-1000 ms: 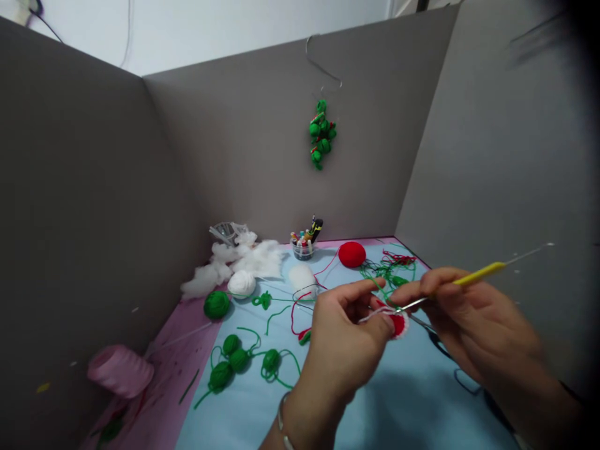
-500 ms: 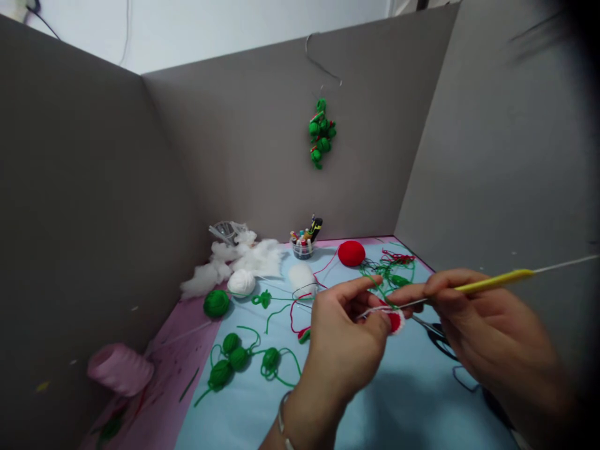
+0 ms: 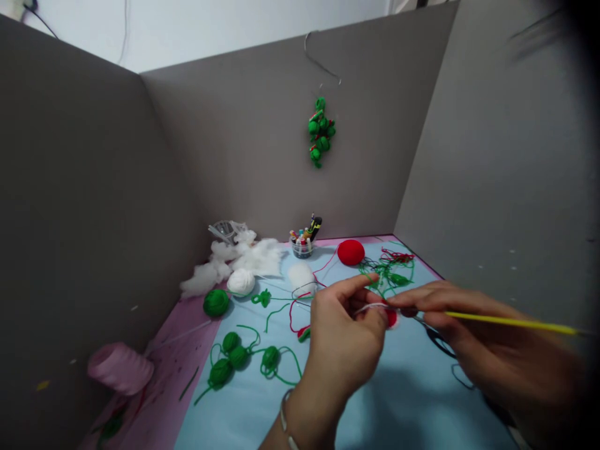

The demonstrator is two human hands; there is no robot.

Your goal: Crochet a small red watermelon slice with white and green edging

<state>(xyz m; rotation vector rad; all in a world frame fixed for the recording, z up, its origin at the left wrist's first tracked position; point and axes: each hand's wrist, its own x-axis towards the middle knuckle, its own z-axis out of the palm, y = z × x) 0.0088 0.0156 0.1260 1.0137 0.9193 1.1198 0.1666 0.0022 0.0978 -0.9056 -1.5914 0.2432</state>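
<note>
My left hand (image 3: pixel 349 337) pinches a small red crochet piece with a white edge (image 3: pixel 390 317) between thumb and fingers. Its index finger is stretched forward, with green yarn close to the tip. A crochet hook with a yellow handle (image 3: pixel 501 320) lies in my right hand (image 3: pixel 487 350), closed round it. The hook's tip is at the crochet piece, partly hidden by my fingers. White yarn (image 3: pixel 370 307) runs from the piece into my left hand. Beneath my right hand lie scissors with black handles (image 3: pixel 439 341), partly covered.
Green crocheted balls (image 3: pixel 239 357), a green yarn ball (image 3: pixel 216 303), a white yarn ball (image 3: pixel 240 283) and stuffing (image 3: pixel 262 256) lie left. A red yarn ball (image 3: pixel 351 252) and a pen tub (image 3: pixel 301 249) stand behind. Grey panels (image 3: pixel 262 144) enclose the table; a pink cone (image 3: pixel 120 369) lies left.
My right hand has turned and lowered the hook, so its yellow handle now slopes down to the right instead of up. My left hand has barely moved and still pinches the crochet piece.
</note>
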